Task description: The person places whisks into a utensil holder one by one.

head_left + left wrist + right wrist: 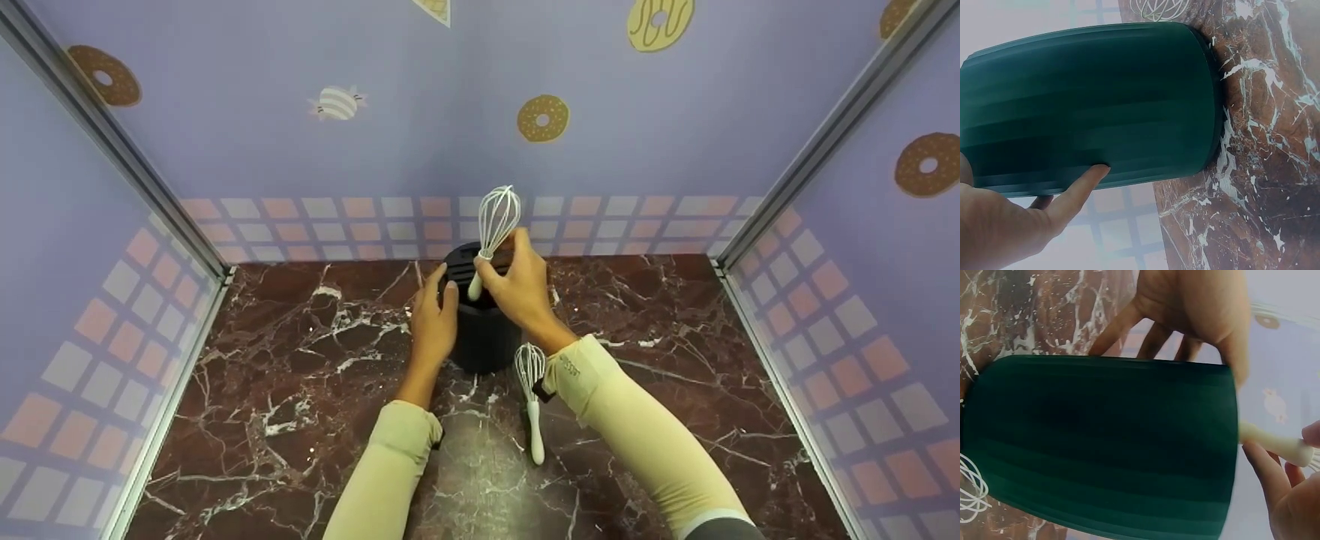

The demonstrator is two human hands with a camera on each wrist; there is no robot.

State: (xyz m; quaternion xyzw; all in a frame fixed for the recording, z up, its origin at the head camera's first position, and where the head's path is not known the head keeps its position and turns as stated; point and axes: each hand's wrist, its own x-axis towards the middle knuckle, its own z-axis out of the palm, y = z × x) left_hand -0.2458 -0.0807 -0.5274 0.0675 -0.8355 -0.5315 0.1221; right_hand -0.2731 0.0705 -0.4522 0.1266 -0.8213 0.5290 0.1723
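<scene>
Pale sleeves (637, 435), whisk (499, 225) between right fingers (525, 253)

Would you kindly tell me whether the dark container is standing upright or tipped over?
Upright: the dark container stands with its base on the marbled tabletop, slotted top facing up.

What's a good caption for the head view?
Right hand holds one whisk handle-down at a dark container, left hand on its side; another whisk lies nearby.
</scene>
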